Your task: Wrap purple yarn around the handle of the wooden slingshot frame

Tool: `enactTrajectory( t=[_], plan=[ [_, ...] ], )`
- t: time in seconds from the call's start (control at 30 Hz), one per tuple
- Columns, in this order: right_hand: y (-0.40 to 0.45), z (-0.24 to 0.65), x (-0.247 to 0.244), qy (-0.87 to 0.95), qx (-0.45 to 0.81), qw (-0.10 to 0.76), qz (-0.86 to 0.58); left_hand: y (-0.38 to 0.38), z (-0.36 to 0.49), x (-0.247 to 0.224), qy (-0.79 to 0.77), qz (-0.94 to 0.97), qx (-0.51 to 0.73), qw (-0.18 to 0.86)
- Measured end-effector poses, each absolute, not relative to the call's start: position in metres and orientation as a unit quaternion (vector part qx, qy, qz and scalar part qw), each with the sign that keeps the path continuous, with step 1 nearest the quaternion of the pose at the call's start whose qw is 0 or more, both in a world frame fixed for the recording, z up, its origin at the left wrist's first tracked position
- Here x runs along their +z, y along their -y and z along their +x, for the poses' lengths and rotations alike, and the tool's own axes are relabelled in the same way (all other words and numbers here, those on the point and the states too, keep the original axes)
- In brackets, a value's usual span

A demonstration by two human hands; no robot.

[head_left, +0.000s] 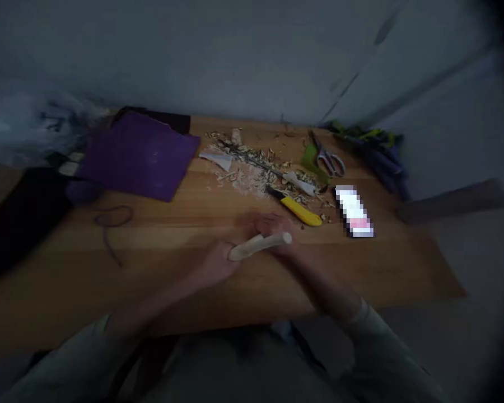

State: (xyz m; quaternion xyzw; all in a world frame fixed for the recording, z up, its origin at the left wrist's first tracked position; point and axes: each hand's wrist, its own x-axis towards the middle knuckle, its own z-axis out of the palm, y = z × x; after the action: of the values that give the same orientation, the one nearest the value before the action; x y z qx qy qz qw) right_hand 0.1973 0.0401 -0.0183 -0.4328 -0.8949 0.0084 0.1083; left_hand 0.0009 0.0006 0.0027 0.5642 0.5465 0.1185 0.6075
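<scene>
Two bare hands meet low over a wooden tabletop (172,226), pretty much front and center. The left hand (218,262) is wrapped around one end of a peeled wooden stick (258,244), pale and slightly bent, with a notch or step partway along. The rest of it pokes out to the right, above the table. The right hand (277,226) is just behind the stick near its free end; it's dim and blurry there, so I honestly can't tell whether those fingers are closed on anything.

Just past the right hand there's a yellow-handled knife (303,212), dark blade pointing up and left. Right of that is a phone (355,211), screen lit but pixelated. Behind the knife you get a big scatter of wood shavings (246,178), with a long thin dark rod (260,164) lying across them, white at the near end, plus a white scrap (223,160) on the left side.

Further back on the right: scissors (322,153) beside a green piece (309,157), then a green and purple bundle (378,144) by the wall. Over on the left, a loose purple cord (113,217), a big purple sheet (138,154) and a crinkly clear plastic bag (21,120).
</scene>
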Motion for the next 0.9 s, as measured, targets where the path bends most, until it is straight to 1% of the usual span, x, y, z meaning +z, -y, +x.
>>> enactTrajectory(
  t=[0.13, 0.3, 0.47, 0.6, 0.77, 0.9],
  plan=[
    [-0.038, 0.195, -0.019, 0.885, -0.001, 0.123, -0.450, -0.001, 0.003, 0.011, -0.544, 0.521, 0.109, 0.649],
    [-0.041, 0.195, -0.017, 0.874, -0.004, 0.140, -0.465, 0.002, 0.001, 0.011, -0.504, 0.421, 0.076, 0.751],
    [-0.048, 0.196, -0.015, 0.881, 0.028, 0.146, -0.449, -0.005, -0.006, 0.005, -0.451, 0.356, 0.085, 0.814],
    [-0.050, 0.202, -0.013, 0.881, 0.068, 0.164, -0.438, -0.016, -0.011, 0.004, -0.446, 0.339, 0.101, 0.822],
    [-0.053, 0.212, -0.009, 0.880, 0.096, 0.196, -0.422, -0.026, -0.017, 0.003, -0.462, 0.351, 0.110, 0.807],
    [-0.054, 0.209, -0.004, 0.894, 0.094, 0.188, -0.395, -0.026, -0.019, -0.003, -0.482, 0.381, 0.094, 0.783]
  ],
)
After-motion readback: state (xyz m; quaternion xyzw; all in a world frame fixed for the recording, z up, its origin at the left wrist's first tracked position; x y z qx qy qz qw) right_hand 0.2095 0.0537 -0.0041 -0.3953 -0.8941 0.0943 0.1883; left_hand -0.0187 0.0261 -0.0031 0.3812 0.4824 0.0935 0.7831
